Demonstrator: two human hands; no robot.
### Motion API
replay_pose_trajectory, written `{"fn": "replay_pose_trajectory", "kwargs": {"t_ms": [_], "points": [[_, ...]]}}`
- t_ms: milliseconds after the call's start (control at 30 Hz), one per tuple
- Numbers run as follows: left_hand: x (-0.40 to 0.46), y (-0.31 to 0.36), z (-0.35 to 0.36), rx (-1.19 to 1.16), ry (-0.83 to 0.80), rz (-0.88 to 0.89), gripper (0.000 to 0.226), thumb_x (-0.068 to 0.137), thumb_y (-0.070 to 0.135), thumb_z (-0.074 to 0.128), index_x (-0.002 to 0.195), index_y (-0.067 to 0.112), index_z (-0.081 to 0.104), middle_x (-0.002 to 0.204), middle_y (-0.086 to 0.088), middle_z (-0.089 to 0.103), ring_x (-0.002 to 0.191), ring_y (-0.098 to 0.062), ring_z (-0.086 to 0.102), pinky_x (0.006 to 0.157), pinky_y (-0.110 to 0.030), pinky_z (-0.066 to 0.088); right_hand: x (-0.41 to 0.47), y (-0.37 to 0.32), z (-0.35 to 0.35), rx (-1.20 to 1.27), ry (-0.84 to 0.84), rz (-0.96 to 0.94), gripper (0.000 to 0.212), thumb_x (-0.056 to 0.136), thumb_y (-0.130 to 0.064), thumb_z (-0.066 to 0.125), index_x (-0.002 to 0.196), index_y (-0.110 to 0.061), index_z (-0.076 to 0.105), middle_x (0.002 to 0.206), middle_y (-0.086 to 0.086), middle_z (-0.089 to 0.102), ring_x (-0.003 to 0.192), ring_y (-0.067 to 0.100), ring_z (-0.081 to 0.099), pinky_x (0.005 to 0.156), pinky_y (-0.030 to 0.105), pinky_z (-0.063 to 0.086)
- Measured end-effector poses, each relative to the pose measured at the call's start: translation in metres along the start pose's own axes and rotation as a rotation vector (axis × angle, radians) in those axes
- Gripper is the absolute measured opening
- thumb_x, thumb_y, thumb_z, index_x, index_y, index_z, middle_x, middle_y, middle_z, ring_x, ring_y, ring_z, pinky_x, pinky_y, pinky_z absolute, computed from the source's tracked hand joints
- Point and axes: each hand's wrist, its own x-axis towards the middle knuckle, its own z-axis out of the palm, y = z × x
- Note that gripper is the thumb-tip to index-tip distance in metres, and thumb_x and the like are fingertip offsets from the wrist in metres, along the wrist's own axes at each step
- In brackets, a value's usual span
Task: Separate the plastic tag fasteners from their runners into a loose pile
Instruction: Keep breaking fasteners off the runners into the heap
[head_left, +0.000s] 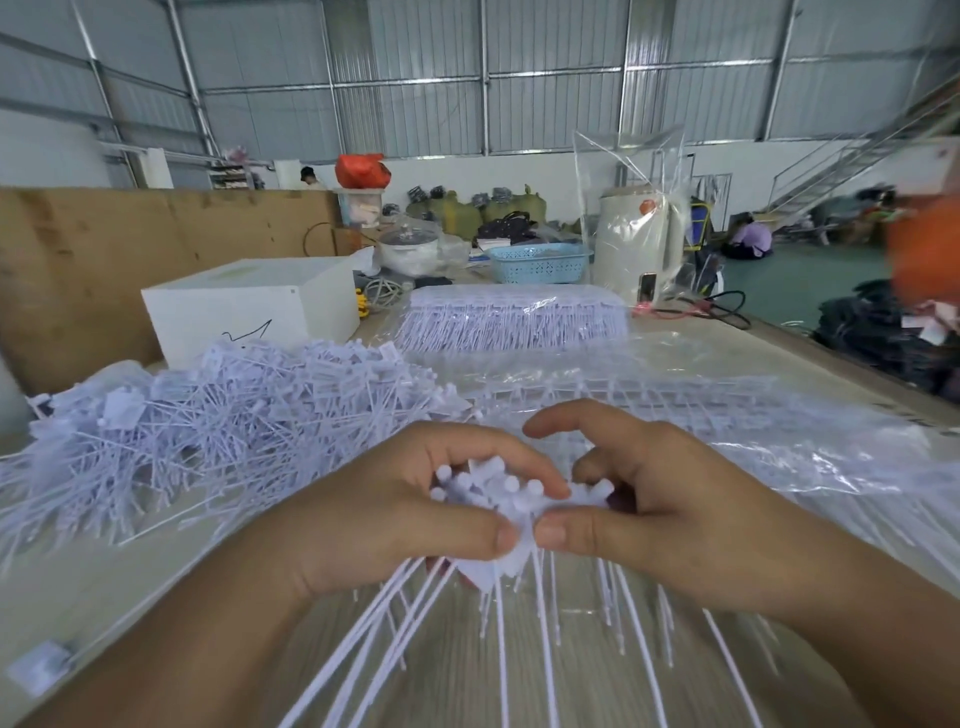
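Both hands meet at the middle of the view over a bundle of white plastic tag fasteners (498, 499). My left hand (395, 514) grips the bundle's knobbed heads, fingers curled over them and thumb pressed below. My right hand (649, 514) pinches the same bundle from the right with thumb and curled fingers. The fasteners' thin tails (540, 623) fan down toward me. A loose pile of separated fasteners (223, 415) lies to the left on the table. Fasteners on their runners (701, 410) lie in clear plastic behind my hands.
A wrapped stack of fasteners (514, 317) sits farther back, beside a white box (249, 306). A blue basket (537, 262), a bagged white kettle (636, 244) and cables stand behind. Cardboard (104, 249) lines the left side. People sit on the floor far right.
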Motion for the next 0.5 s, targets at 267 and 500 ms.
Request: {"fn": "replay_pose_trajectory", "kwargs": {"t_ms": [267, 500], "points": [[0.002, -0.002, 0.003, 0.076, 0.028, -0.044, 0.02, 0.066, 0.031, 0.072, 0.085, 0.037, 0.074, 0.076, 0.009, 0.062, 0.071, -0.012, 0.054, 0.065, -0.023, 0.043, 0.002, 0.005, -0.002, -0.087, -0.058, 0.014, 0.035, 0.077, -0.065, 0.066, 0.091, -0.033, 0.063, 0.057, 0.003, 0.051, 0.049, 0.007, 0.041, 0.049, 0.023, 0.031], [0.005, -0.004, 0.009, 0.047, 0.368, -0.033, 0.017, 0.07, 0.022, 0.069, 0.08, 0.034, 0.074, 0.073, 0.009, 0.069, 0.066, -0.008, 0.065, 0.06, -0.028, 0.054, 0.003, 0.007, -0.013, -0.163, 0.005, 0.163, 0.036, 0.078, -0.061, 0.049, 0.065, -0.028, 0.047, 0.052, -0.011, 0.036, 0.046, 0.004, 0.033, 0.048, 0.02, 0.028]]}}
